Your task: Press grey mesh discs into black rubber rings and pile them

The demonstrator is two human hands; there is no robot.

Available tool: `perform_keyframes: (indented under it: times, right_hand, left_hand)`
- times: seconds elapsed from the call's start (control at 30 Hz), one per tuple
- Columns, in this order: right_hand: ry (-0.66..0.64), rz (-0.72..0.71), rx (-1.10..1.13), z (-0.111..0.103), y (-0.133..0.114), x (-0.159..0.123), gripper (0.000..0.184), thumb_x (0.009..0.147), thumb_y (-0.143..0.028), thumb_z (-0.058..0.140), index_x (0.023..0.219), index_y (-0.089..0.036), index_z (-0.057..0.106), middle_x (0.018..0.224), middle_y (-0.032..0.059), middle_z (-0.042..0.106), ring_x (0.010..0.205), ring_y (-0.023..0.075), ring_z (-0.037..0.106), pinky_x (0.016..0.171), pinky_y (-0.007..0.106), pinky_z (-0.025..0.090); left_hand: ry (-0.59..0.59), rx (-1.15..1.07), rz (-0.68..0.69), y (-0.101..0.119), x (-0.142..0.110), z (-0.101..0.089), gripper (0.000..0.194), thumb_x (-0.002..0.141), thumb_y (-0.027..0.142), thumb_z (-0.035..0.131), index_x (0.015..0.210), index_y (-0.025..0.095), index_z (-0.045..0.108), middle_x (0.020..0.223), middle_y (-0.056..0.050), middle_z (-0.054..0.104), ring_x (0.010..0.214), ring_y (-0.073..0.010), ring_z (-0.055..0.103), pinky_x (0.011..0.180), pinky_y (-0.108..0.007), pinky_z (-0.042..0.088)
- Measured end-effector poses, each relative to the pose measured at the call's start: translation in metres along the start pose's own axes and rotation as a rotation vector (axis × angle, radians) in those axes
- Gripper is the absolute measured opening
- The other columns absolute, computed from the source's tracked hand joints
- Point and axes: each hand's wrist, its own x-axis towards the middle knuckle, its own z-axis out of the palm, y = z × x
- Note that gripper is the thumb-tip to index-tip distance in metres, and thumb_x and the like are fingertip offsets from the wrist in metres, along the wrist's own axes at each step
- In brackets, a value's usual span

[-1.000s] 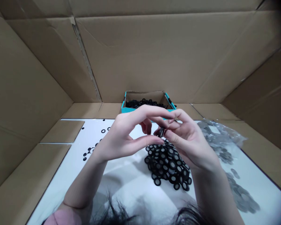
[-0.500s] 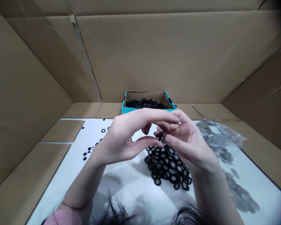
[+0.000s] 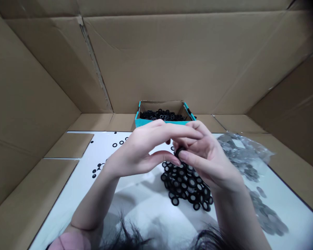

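Note:
A black rubber ring (image 3: 179,151) is pinched between the thumb and fingers of my right hand (image 3: 210,158), above the pile. My left hand (image 3: 146,149) arches in from the left, thumb and forefinger apart and nothing seen between them. Its forefinger reaches across to the right fingers, and its thumb tip lies close beside the ring. Other left fingers are partly hidden behind the forefinger. Beneath the hands is a heap of black rings with pale grey centres (image 3: 187,185).
A turquoise-edged cardboard box (image 3: 165,122) of black rings stands at the back. Loose black rings (image 3: 115,144) lie on the left of the white table (image 3: 135,215). On the right are a clear plastic bag (image 3: 246,147) and grey discs (image 3: 270,215). Cardboard walls (image 3: 172,59) surround the table.
The black ring has turned in my right fingers and shows more of its round edge. My left thumb and fingers have shifted slightly; the left hand has opened a little.

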Motion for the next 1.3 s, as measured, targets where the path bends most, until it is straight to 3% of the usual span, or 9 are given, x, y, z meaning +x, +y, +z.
perform_keyframes:
  times: [0.2, 0.33, 0.5, 0.63, 0.8, 0.9, 1.0, 1.13, 1.3]
  right_hand:
    - [-0.064, 0.037, -0.01, -0.002, 0.002, -0.002, 0.036, 0.086, -0.018, 0.077, 0.103, -0.027, 0.047, 0.067, -0.0101, 0.059, 0.064, 0.0062, 0.054, 0.061, 0.019, 0.043]
    - [-0.015, 0.025, -0.09, -0.003, 0.004, -0.002, 0.037, 0.083, -0.02, 0.079, 0.102, -0.026, 0.049, 0.074, -0.007, 0.062, 0.068, 0.0077, 0.052, 0.06, 0.02, 0.042]
    - [0.033, 0.014, -0.327, -0.016, -0.003, -0.007, 0.038, 0.082, -0.03, 0.08, 0.106, -0.028, 0.05, 0.08, -0.0047, 0.067, 0.072, 0.0119, 0.059, 0.065, 0.026, 0.047]
    - [0.296, -0.011, -0.718, -0.057, -0.008, -0.028, 0.04, 0.08, -0.042, 0.079, 0.108, -0.027, 0.055, 0.094, 0.0032, 0.073, 0.087, 0.0192, 0.066, 0.072, 0.031, 0.05]
    - [0.529, 0.092, -1.18, -0.13, 0.015, -0.082, 0.029, 0.084, -0.051, 0.065, 0.092, -0.024, 0.064, 0.095, 0.0079, 0.073, 0.081, 0.0223, 0.067, 0.067, 0.034, 0.049]
    - [0.499, 0.176, -1.322, -0.159, 0.038, -0.112, 0.029, 0.082, -0.052, 0.063, 0.084, -0.024, 0.065, 0.085, 0.0082, 0.076, 0.074, 0.0247, 0.068, 0.063, 0.035, 0.049]
    - [0.455, 0.198, -1.357, -0.171, 0.058, -0.129, 0.026, 0.08, -0.049, 0.062, 0.082, -0.024, 0.068, 0.081, 0.0082, 0.076, 0.077, 0.0276, 0.07, 0.066, 0.038, 0.052]
    - [0.409, 0.195, -1.39, -0.171, 0.074, -0.139, 0.023, 0.084, -0.038, 0.057, 0.091, -0.024, 0.073, 0.092, 0.0105, 0.077, 0.092, 0.0297, 0.072, 0.079, 0.042, 0.056]
    - [0.342, 0.178, -1.44, -0.171, 0.082, -0.151, 0.029, 0.089, -0.027, 0.048, 0.092, -0.026, 0.077, 0.095, 0.0095, 0.078, 0.093, 0.0286, 0.073, 0.083, 0.044, 0.055]
  left_hand:
    - [-0.187, 0.022, -0.085, 0.002, -0.002, -0.008, 0.039, 0.098, 0.014, 0.059, 0.137, 0.023, 0.056, 0.106, -0.003, 0.075, 0.092, -0.0161, 0.064, 0.087, -0.029, 0.052]
    - [-0.126, -0.011, -0.048, 0.001, -0.003, -0.007, 0.051, 0.089, 0.027, 0.076, 0.136, 0.021, 0.055, 0.125, -0.008, 0.07, 0.099, -0.0176, 0.067, 0.089, -0.031, 0.053]
    - [-0.097, -0.04, -0.075, -0.005, -0.001, 0.002, 0.041, 0.09, 0.014, 0.072, 0.129, 0.02, 0.059, 0.123, -0.006, 0.072, 0.095, -0.0136, 0.07, 0.087, -0.026, 0.053]
    - [-0.137, -0.172, -0.286, -0.028, -0.004, 0.027, 0.043, 0.091, 0.012, 0.069, 0.131, 0.021, 0.057, 0.111, -0.005, 0.074, 0.095, -0.0147, 0.072, 0.085, -0.026, 0.055]
    - [-0.389, -0.29, -0.543, -0.066, -0.016, 0.085, 0.041, 0.09, 0.009, 0.067, 0.129, 0.018, 0.059, 0.103, -0.008, 0.078, 0.092, -0.0158, 0.074, 0.085, -0.028, 0.056]
    - [-0.435, -0.279, -0.569, -0.081, -0.026, 0.111, 0.041, 0.088, 0.009, 0.069, 0.126, 0.017, 0.06, 0.107, -0.01, 0.078, 0.099, -0.0178, 0.075, 0.091, -0.03, 0.055]
    - [-0.443, -0.227, -0.582, -0.09, -0.034, 0.122, 0.038, 0.087, 0.009, 0.07, 0.123, 0.018, 0.063, 0.109, -0.009, 0.078, 0.105, -0.0208, 0.073, 0.1, -0.036, 0.051]
    - [-0.417, -0.163, -0.587, -0.095, -0.04, 0.122, 0.036, 0.088, 0.016, 0.072, 0.123, 0.02, 0.066, 0.117, -0.01, 0.076, 0.114, -0.0257, 0.068, 0.104, -0.04, 0.047]
    - [-0.362, -0.142, -0.598, -0.092, -0.038, 0.105, 0.033, 0.093, 0.031, 0.067, 0.125, 0.022, 0.064, 0.121, -0.008, 0.075, 0.108, -0.0217, 0.07, 0.092, -0.031, 0.05]
